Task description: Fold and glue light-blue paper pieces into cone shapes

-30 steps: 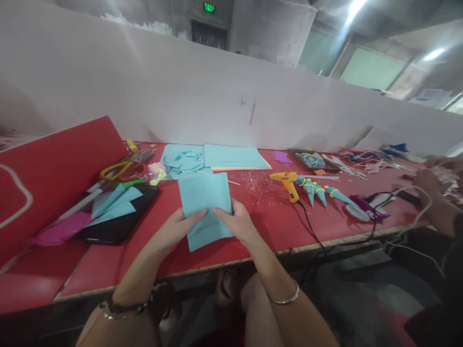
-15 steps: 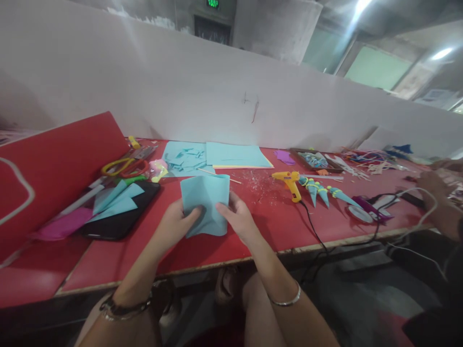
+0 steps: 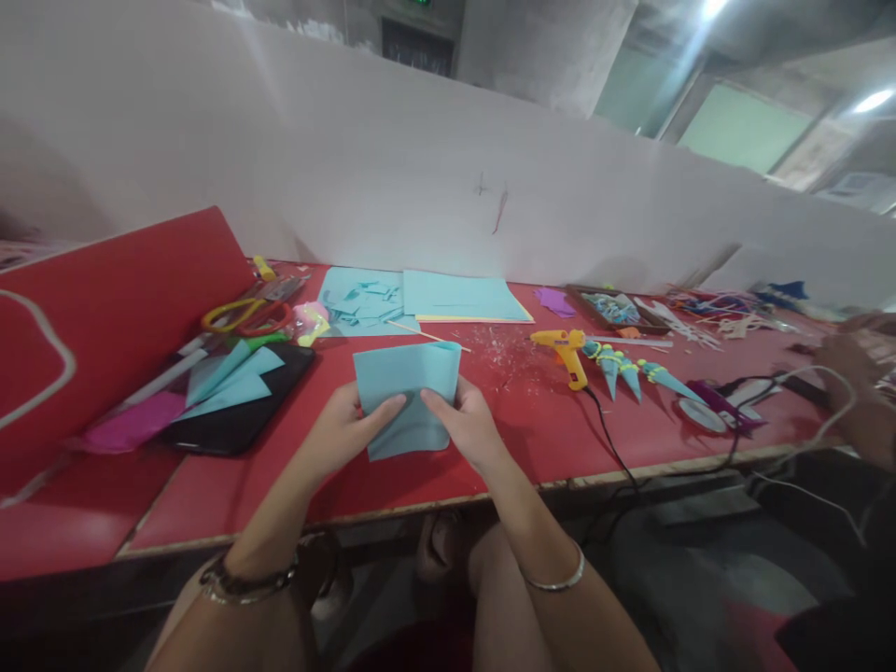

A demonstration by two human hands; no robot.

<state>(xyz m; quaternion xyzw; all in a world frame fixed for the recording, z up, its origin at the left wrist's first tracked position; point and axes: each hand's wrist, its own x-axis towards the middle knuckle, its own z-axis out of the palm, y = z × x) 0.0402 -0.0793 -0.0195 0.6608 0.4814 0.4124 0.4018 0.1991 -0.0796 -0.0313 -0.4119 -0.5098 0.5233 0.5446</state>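
Observation:
A light-blue paper (image 3: 408,373), curled over at its right edge, is held up above the red table (image 3: 490,439) near its front edge. My left hand (image 3: 350,420) grips its left side, thumb across the front and fingers behind. On the right side, my right hand (image 3: 468,417) holds the same paper, thumb on its face. Beyond it lie a thin wooden stick (image 3: 430,335), a stack of blue sheets (image 3: 455,296) and blue paper scraps (image 3: 364,303). The fingers behind the paper are mostly hidden.
At left lie scissors (image 3: 262,318), blue cones (image 3: 234,383) and a black tray-like object (image 3: 242,429). A yellow glue gun (image 3: 567,352) with a black cable and more blue cones (image 3: 623,371) lie right. Another person's hand (image 3: 850,359) is far right.
The paper's right edge has shifted right and curls over more. My thumbs lie flatter and closer together on its front. The view has tilted slightly.

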